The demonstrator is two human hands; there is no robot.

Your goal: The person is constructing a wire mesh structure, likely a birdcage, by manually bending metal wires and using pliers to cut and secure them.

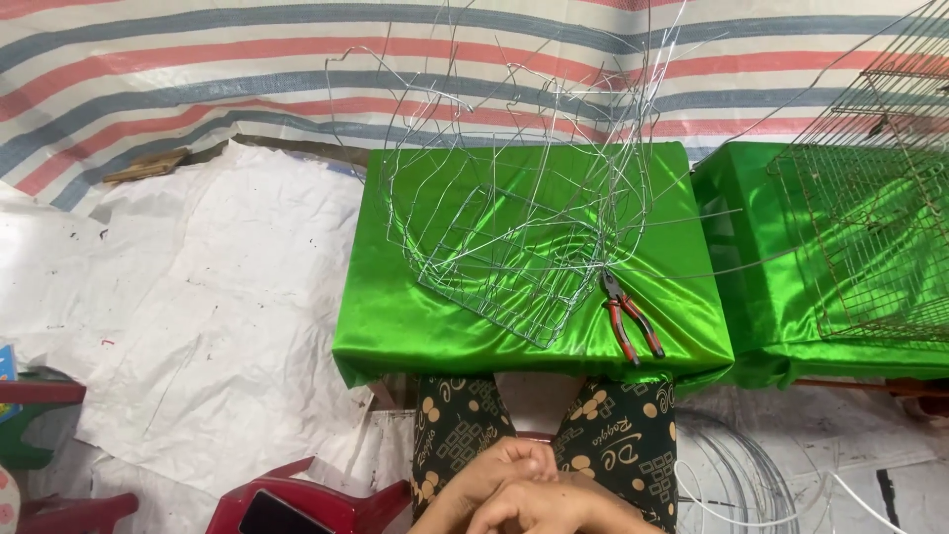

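Head view: both hands are seen at the bottom edge, brought together in the lap over patterned trousers (pixel 603 435). The left hand (pixel 494 475) and right hand (pixel 554 504) touch each other, fingers curled inward; whether anything is clasped between them cannot be told. Well apart from them, on a table draped in glossy green cloth (pixel 395 326), an unfinished wire basket frame (pixel 514 227) is set, loose wire ends rising upward. Red-handled pliers (pixel 628 318) lie just beside it. A rusty wire cage (pixel 870 208) rests on a second green table. Coiled wire (pixel 732 475) lies on the floor.
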